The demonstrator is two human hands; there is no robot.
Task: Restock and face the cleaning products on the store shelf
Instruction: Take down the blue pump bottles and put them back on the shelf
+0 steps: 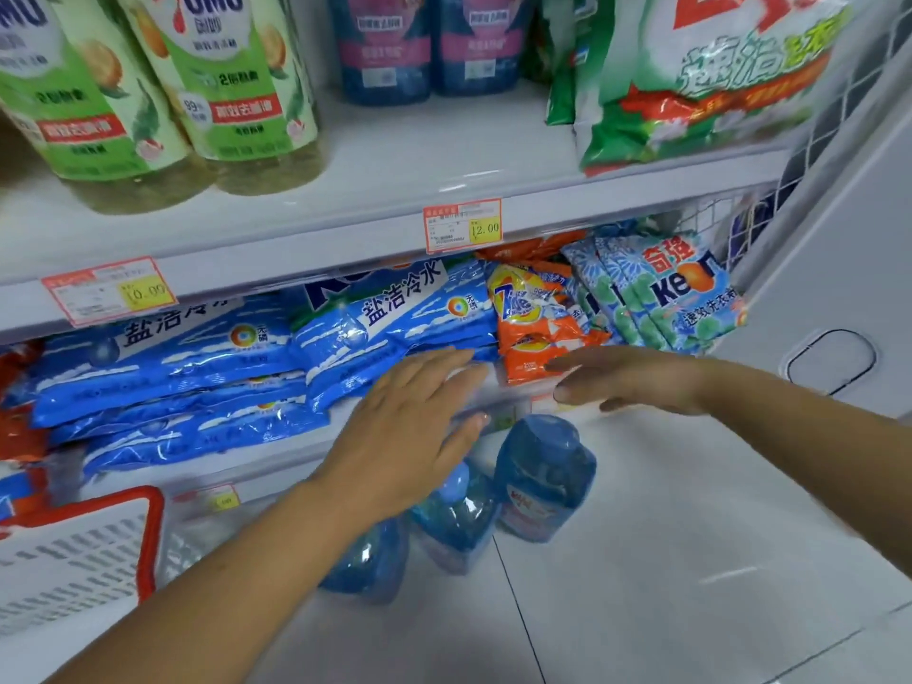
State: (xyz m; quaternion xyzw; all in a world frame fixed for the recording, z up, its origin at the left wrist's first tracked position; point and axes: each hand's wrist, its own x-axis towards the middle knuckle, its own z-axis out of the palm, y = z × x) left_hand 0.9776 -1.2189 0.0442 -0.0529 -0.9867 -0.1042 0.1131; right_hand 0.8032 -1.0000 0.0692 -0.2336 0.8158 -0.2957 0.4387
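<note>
Both hands are apart and flat, fingers straight, gripping nothing. The left hand (pixel 409 427) reaches in from the lower left with its fingertips at the bottom edge of the blue bags (pixel 385 328). The right hand (pixel 627 377) comes in from the right, fingertips just beside the foot of the orange bag (pixel 533 333) (whether either hand truly touches a bag, I cannot tell). The blue bags lie in two slumped stacks on the middle shelf (pixel 256 473), across the left and centre of the frame; the number in each stack is unclear. Right of the orange bag lean about three pale blue bags (pixel 686 293), next to a wire mesh side. The upper shelf (pixel 395 160) carries two green bottles (pixel 237 86) at upper left, two dark pouches (pixel 385 46) at top centre and one large green bag (pixel 715 81) at upper right, which overhangs the front edge. Two price tags (pixel 464 224) sit on that edge. Three blue bottles (pixel 543 476) stand in a row on the floor (pixel 691 560) under the hands, and one red-rimmed basket (pixel 74 550) fills the lower left. Bare floor opens toward the lower right, and a white cabinet (pixel 839 288) closes the right edge.
</note>
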